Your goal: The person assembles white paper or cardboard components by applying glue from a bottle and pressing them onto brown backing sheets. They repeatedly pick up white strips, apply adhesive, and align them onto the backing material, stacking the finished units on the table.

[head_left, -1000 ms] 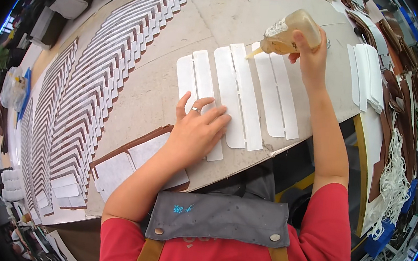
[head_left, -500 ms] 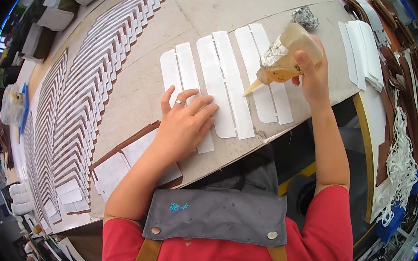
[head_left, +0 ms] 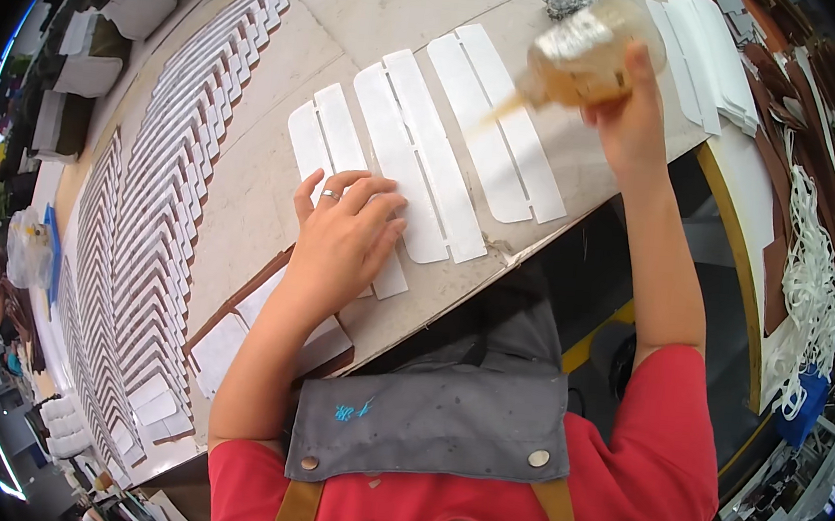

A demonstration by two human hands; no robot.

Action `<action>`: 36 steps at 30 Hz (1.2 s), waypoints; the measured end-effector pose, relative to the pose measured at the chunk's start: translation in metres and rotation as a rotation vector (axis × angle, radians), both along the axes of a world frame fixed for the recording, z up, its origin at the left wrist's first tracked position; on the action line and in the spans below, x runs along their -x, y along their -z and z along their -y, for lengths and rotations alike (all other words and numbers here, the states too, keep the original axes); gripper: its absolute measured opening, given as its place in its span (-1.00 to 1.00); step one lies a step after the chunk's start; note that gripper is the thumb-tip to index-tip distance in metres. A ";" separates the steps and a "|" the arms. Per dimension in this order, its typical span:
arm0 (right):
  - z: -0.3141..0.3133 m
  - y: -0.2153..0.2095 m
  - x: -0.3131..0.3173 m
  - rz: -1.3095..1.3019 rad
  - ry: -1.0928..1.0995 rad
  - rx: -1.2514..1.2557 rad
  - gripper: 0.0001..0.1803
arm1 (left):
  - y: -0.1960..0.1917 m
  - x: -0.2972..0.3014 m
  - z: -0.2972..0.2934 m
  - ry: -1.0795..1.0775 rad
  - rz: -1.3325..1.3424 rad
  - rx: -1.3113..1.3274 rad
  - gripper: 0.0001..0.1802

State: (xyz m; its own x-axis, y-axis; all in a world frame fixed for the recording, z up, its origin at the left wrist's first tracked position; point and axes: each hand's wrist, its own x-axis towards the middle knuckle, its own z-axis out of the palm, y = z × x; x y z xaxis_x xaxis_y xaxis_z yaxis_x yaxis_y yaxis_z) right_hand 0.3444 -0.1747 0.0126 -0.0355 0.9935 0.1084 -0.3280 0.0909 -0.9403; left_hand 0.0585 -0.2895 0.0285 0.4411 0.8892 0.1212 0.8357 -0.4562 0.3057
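On worktable (head_left: 242, 203) | white strips (head_left: 417, 160): 8 | glue bottle (head_left: 588, 56): 1

- Workshop or small factory floor, judging by the long worktable (head_left: 288, 37) covered in rows of identical white cut strips (head_left: 154, 225).
- Stacked brown pieces (head_left: 806, 87) and white cord bundles (head_left: 817, 289) alongside.
- Grey work apron (head_left: 433, 413) worn.
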 end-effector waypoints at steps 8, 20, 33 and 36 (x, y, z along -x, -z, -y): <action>-0.061 -0.010 0.015 0.135 0.076 -0.131 -0.46 | -0.011 -0.007 -0.013 0.011 0.046 0.044 -0.85; -0.061 0.002 -0.006 -0.004 0.062 -0.003 -0.43 | -0.010 -0.016 -0.021 0.054 0.055 0.041 -0.81; -0.100 -0.003 0.026 0.323 0.174 -0.272 -0.27 | 0.012 -0.063 -0.037 0.140 -0.063 -0.017 -0.68; -0.103 -0.002 0.034 0.341 0.164 -0.286 -0.29 | 0.012 -0.063 -0.037 0.128 -0.070 -0.001 -0.68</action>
